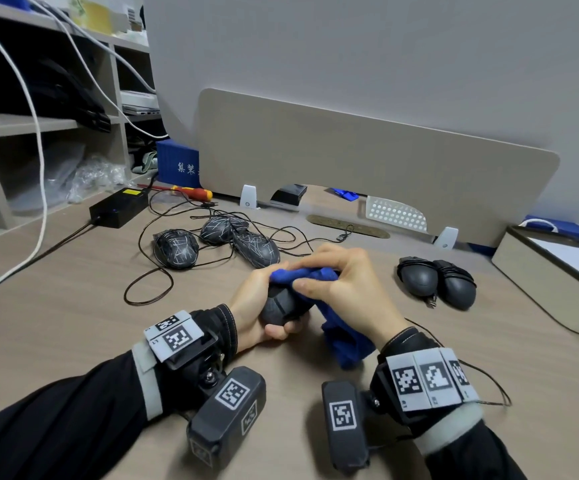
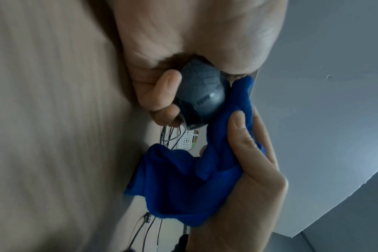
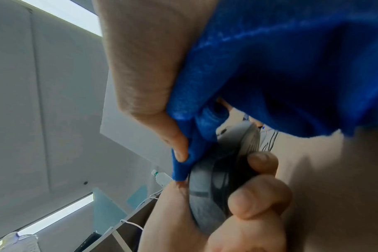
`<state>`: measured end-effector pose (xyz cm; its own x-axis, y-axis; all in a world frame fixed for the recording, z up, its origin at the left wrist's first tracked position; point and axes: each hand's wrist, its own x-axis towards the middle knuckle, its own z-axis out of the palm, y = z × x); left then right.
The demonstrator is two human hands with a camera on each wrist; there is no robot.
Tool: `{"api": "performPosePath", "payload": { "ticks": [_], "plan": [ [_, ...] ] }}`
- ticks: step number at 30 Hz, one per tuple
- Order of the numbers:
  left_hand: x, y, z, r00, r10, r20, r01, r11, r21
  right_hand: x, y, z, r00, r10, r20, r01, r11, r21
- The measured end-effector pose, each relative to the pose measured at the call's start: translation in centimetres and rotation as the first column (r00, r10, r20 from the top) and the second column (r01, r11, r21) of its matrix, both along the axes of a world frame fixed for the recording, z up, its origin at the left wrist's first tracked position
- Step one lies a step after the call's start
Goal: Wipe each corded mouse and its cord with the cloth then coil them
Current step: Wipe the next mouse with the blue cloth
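Now the left hand [image 1: 251,311] is curled round a dark grey corded mouse [image 1: 283,304] and lifts it a little off the light wooden desk [image 1: 73,323], near its front edge, probably so every side can be reached. The right hand [image 1: 341,285] pinches a blue fleece cloth [image 1: 345,344] and presses it on the front of the mouse; the loose end hangs down to the desk. Three scribbled mice [image 1: 212,242] wait with tangled cords toward the far edge, and two wrapped mice [image 1: 437,282] lie toward the right edge. Between both groups the desk seems free enough for pulling out the cord.
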<state>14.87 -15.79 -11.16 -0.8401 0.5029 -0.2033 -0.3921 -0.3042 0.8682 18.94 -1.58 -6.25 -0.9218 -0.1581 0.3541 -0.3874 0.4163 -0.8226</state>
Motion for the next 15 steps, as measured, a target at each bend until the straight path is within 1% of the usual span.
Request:
{"api": "performPosePath", "payload": {
  "ticks": [1,4,5,7,10,11,13,15],
  "plan": [
    [0.0,0.0,0.0,1.0,0.003,0.001,-0.003,1.0,-0.001,-0.2,-0.1,0.0,1.0,-0.009,-0.006,0.009,1.0,-0.008],
    [0.4,-0.1,0.2,0.999,-0.039,0.017,0.04,0.999,-0.025,-0.6,0.9,-0.1,0.986,-0.161,-0.053,0.161,0.987,-0.017],
    [0.5,-0.1,0.3,0.999,-0.05,0.018,0.051,0.998,-0.043,-0.6,1.2,-0.1,0.98,-0.19,-0.054,0.189,0.982,-0.018],
    [0.5,-0.1,0.2,0.999,-0.039,0.023,0.041,0.998,-0.047,-0.5,1.3,0.0,0.986,-0.161,-0.045,0.16,0.987,-0.016],
    [0.1,0.0,0.0,0.999,-0.003,0.033,0.003,1.0,0.015,-0.2,0.4,0.0,1.0,-0.015,-0.007,0.016,1.0,0.016],
    [0.0,0.0,0.0,0.999,-0.006,0.032,0.006,1.0,0.019,-0.2,0.3,0.0,1.0,0.005,-0.001,-0.004,1.0,0.026],
    [0.0,-0.1,0.1,0.999,-0.03,0.021,0.03,1.0,0.0,-0.4,0.6,0.0,0.999,-0.031,0.01,0.031,0.999,-0.013],
    [0.4,-0.2,0.3,0.997,-0.073,0.009,0.073,0.997,-0.036,-0.6,1.3,-0.1,0.99,-0.139,-0.016,0.138,0.989,-0.05]
  ]
}}
